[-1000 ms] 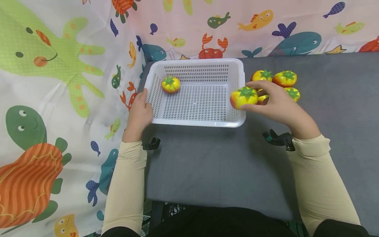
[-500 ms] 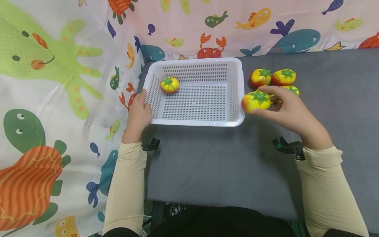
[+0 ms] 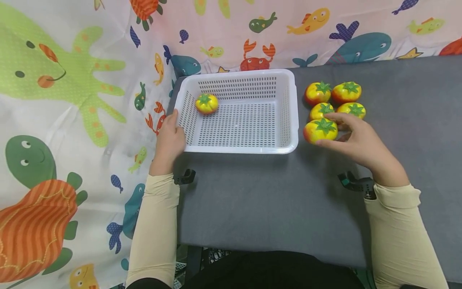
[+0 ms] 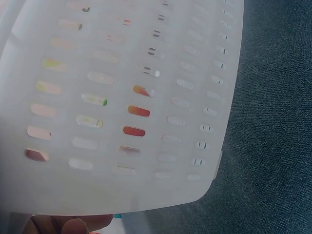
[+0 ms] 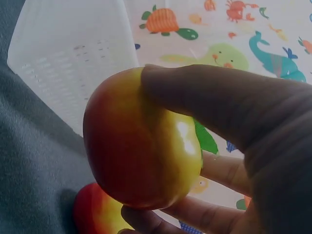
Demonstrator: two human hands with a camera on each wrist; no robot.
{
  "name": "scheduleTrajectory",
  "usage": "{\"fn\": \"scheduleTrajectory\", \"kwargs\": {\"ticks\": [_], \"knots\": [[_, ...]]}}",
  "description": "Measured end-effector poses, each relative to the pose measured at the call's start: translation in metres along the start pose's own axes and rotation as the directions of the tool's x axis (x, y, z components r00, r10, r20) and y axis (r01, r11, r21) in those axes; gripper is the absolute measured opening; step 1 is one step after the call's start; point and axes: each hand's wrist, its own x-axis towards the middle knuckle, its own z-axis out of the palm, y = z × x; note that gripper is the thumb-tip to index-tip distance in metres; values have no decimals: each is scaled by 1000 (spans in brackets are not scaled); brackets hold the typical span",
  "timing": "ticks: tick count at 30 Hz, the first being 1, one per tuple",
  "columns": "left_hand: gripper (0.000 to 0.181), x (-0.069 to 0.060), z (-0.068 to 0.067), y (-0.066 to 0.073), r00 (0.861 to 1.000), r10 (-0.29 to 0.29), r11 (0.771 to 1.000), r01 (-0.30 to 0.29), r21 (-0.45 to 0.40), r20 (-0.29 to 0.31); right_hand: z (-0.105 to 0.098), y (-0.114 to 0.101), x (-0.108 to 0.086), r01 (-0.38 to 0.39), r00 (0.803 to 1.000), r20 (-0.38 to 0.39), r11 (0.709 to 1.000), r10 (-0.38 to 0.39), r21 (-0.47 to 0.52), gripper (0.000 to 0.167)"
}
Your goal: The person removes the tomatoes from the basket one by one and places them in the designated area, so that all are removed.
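My left hand [image 3: 169, 138] grips the left end of a white perforated plastic basket [image 3: 238, 150]. In the left wrist view its fingers [image 4: 75, 225] show by the basket's rim, partly hidden. One red-and-yellow toy tomato [image 3: 207, 104] with a green leafy top sits inside, toward the left. My right hand [image 3: 364, 144] holds another toy tomato [image 3: 317, 134] between thumb and fingers, right of the basket. The right wrist view shows the thumb on this held tomato [image 5: 131, 146], and a second tomato [image 5: 97, 212] below it. Behind the hand stand several more toy tomatoes [image 3: 317, 94], grouped close together.
Grey cloth covers the table [image 3: 267, 200]; its front edge lies near the person's lap. A curtain [image 3: 216, 36] printed with sea animals hangs along the back and left side. The basket stands close to the table's back left corner.
My right hand has moved right and slightly toward me with the tomato, from the basket's right rim to beside the group. The left hand and the basket have stayed in place.
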Motion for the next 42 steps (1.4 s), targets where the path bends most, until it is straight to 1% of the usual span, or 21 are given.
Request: {"fn": "scheduleTrajectory", "kwargs": {"ticks": [8, 12, 18, 24, 34, 42], "knots": [[62, 0, 0, -1, 1000, -7, 1000, 7, -4, -2, -1, 9, 2, -46, 998, 38, 999, 46, -21, 88], [62, -1, -1, 0, 1000, 2, 1000, -2, -6, -3, 0, 13, 4, -64, 996, 55, 997, 66, -39, 89], [63, -1, -1, 0, 1000, -2, 1000, 2, -5, -5, 2, 18, 7, -79, 995, 64, 995, 82, -61, 88], [62, -1, 0, -1, 1000, -3, 1000, 3, -11, -6, 1, 26, 10, -85, 991, 93, 994, 91, -67, 90], [62, 0, 1, -2, 1000, 1, 1000, -1, -15, -6, 4, 32, 11, -106, 991, 77, 991, 111, -77, 94], [62, 0, 1, -2, 1000, -4, 1000, 4, -7, -8, 7, 35, 13, -121, 990, 64, 989, 126, -85, 94]]}}
